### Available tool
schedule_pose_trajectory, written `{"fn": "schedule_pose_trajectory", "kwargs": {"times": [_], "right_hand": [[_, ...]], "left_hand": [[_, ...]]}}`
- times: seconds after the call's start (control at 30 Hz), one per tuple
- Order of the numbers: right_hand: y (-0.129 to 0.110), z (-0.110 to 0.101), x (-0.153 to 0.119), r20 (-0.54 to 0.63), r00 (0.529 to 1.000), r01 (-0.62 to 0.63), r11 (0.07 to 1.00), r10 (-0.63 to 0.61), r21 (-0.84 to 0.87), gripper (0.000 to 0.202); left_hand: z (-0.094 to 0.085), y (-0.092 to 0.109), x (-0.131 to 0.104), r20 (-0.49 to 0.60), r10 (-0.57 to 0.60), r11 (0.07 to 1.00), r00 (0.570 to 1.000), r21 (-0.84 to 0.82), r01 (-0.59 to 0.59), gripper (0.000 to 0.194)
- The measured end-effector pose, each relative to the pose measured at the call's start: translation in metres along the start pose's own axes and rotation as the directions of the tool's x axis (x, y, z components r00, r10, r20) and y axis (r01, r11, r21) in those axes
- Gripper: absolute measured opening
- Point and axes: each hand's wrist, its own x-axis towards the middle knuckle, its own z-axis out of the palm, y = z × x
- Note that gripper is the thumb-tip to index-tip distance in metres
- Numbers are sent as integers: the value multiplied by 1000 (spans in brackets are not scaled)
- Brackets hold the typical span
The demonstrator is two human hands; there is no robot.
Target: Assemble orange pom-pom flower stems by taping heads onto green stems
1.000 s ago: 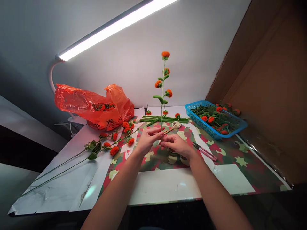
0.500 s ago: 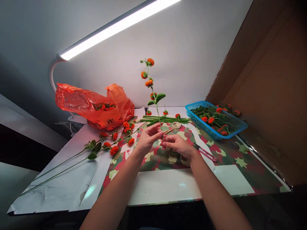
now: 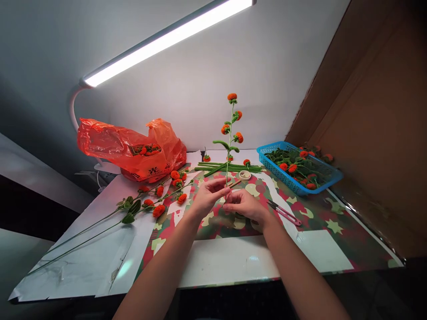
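Upright in front of me stands an artificial flower stem [image 3: 228, 156] with several orange blooms and a pair of green leaves below them. My left hand [image 3: 209, 195] pinches its lower part between thumb and fingers. Just below and to the right, my right hand [image 3: 246, 205] is closed on the stem's lower end; its fingertips hide part of it. Behind my hands lie a bundle of green stems [image 3: 247, 168], a roll of tape [image 3: 244, 175] and a thin tan stick [image 3: 235, 183]. Thread snips [image 3: 285, 213] with pink handles rest beside my right wrist.
A blue basket [image 3: 300, 189] of orange flowers stands at the right by a cardboard panel [image 3: 370, 133]. At the left are a red plastic bag [image 3: 133, 162] with flowers inside and two long finished-looking stems [image 3: 100, 233]. A lamp [image 3: 167, 44] hangs above.
The flower stem has turned about its length and now stands straighter, its top lower and farther right. Both hands still hold its lower part and have shifted slightly.
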Motion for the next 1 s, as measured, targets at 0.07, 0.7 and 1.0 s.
{"fn": "schedule_pose_trajectory", "kwargs": {"times": [0.07, 0.7, 1.0], "right_hand": [[-1, 0, 0, -5, 1000, 10, 1000, -10, 0, 29], [-7, -10, -4, 49, 996, 81, 992, -76, -101, 22], [-17, 10, -23, -81, 995, 35, 980, -52, -196, 16]], "left_hand": [[-1, 0, 0, -22, -13, 1000, 1000, 22, 13, 31], [-5, -1, 2, -75, -44, 997, 996, -65, 40, 42], [4, 2, -20, -57, -27, 996, 998, 79, 31, 46]]}}
